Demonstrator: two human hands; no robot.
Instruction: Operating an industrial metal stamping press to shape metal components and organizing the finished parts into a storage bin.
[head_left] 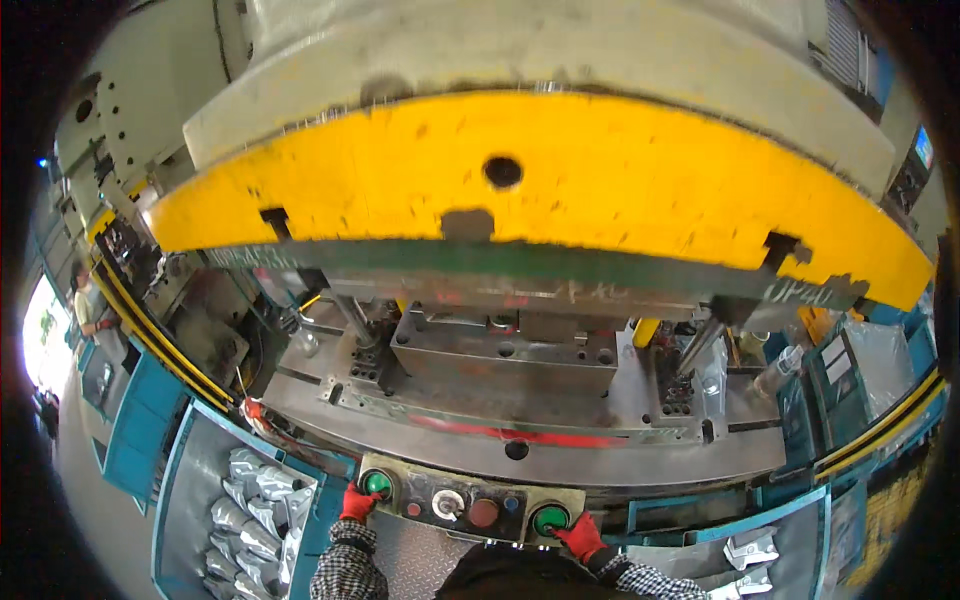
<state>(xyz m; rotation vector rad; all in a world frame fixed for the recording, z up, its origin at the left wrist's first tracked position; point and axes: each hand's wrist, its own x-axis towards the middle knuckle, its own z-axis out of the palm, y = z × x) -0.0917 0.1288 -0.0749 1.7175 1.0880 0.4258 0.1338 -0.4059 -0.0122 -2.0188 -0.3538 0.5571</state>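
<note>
My left hand (357,503), in a red glove, is at the left end of a control panel (425,492). Its thumb stretches onto a round green button (377,483), the fingers apart and holding nothing. At the panel's other end, my right hand (583,538), also red-gloved, reaches a digit to a second green button (550,519); its fingers are spread and empty. Between the buttons sit a red knob (483,513) and a pale round switch (447,504). Beyond the panel stands a large press with a yellow ram (400,170), raised above a steel lower die (500,365).
Guide posts (352,322) stand beside the die on the press bed (560,455). A blue bin (172,530) of grey metal parts is at left, another bin (820,550) with parts at right. A person (88,305) stands far left near yellow-striped rails (160,340).
</note>
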